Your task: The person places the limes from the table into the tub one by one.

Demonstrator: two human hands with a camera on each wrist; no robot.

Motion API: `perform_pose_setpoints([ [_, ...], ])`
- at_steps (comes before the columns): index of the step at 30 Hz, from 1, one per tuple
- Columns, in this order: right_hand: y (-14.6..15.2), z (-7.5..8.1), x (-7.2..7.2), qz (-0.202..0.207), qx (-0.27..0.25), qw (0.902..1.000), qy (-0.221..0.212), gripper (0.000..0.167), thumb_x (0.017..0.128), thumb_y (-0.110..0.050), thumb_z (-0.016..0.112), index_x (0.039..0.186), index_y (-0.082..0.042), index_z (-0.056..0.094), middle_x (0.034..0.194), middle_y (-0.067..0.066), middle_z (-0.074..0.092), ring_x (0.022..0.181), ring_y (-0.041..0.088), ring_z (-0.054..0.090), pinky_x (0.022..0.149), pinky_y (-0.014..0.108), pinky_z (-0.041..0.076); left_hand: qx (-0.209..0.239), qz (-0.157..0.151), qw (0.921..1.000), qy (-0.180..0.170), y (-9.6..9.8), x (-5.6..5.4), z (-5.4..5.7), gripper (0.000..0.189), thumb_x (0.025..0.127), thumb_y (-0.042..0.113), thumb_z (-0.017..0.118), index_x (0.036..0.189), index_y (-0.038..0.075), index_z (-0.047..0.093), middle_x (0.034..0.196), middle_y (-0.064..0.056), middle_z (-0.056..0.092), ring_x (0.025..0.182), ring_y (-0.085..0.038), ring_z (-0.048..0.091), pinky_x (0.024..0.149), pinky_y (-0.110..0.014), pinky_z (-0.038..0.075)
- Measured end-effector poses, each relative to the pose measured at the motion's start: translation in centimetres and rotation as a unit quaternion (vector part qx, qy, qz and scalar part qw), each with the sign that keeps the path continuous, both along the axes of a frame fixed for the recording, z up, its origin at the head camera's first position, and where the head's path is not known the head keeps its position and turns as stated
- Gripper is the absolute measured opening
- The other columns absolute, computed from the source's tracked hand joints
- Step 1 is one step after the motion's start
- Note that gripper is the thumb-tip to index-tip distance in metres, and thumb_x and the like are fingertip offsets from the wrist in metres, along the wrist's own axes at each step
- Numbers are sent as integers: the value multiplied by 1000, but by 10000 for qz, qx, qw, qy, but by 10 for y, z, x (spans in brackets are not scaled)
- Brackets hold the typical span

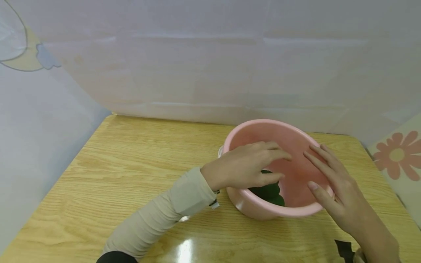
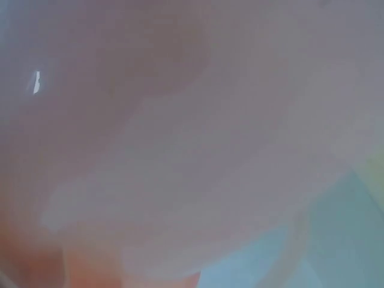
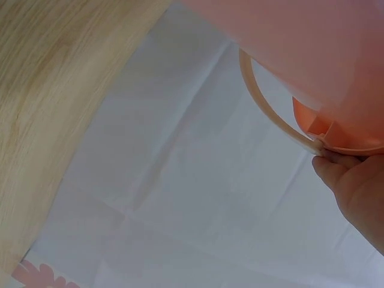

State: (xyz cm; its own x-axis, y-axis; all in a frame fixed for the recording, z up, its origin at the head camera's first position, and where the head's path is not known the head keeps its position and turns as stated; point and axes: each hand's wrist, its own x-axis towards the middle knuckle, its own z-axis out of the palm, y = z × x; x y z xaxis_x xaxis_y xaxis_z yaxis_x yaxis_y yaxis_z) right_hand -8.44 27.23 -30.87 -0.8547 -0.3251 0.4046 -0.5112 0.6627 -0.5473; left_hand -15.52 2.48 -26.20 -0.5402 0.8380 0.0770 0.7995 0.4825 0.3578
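Note:
A pink bucket (image 1: 241,199) stands on the wooden table, with a dark green object (image 1: 268,191) inside near its left wall. The green object's kind cannot be made out, and my left hand partly hides it. My left hand (image 1: 248,164) reaches across the left rim with loosely bent fingers, holding nothing visible. At the right rim, my right hand (image 1: 338,186) has its fingers extended over the bucket's edge. In the right wrist view, this hand (image 3: 357,189) touches the bucket where its pale handle (image 3: 264,102) joins the rim. The blurred bucket wall (image 2: 180,150) fills most of the left wrist view.
The wooden tabletop (image 1: 125,175) stretches left of the bucket. Behind it hangs a pale wall covering (image 1: 197,73), close to the table's back edge. A printed pink flower (image 1: 397,155) decorates the sheet at right.

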Motion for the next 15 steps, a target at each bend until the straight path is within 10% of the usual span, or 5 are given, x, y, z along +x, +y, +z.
perform_pose_setpoints([
  [6, 1, 4, 2, -74, 205, 9992, -328, 62, 93, -6, 57, 152, -19, 42, 165, 1, 23, 154, 9, 10, 115, 72, 12, 478, 38, 9987, 160, -3, 1, 0, 42, 101, 32, 56, 141, 18, 55, 137, 3, 58, 126, -9, 53, 108, -21, 41],
  [15, 4, 13, 2, -137, 791, 9966, -209, 66, 93, -17, 63, 154, -24, 38, 166, 0, 20, 149, 1, 15, 117, 47, 21, 987, 86, 9941, 433, -11, -2, 1, 43, 100, 29, 59, 139, 11, 55, 140, -2, 58, 132, -14, 51, 113, -21, 37],
])
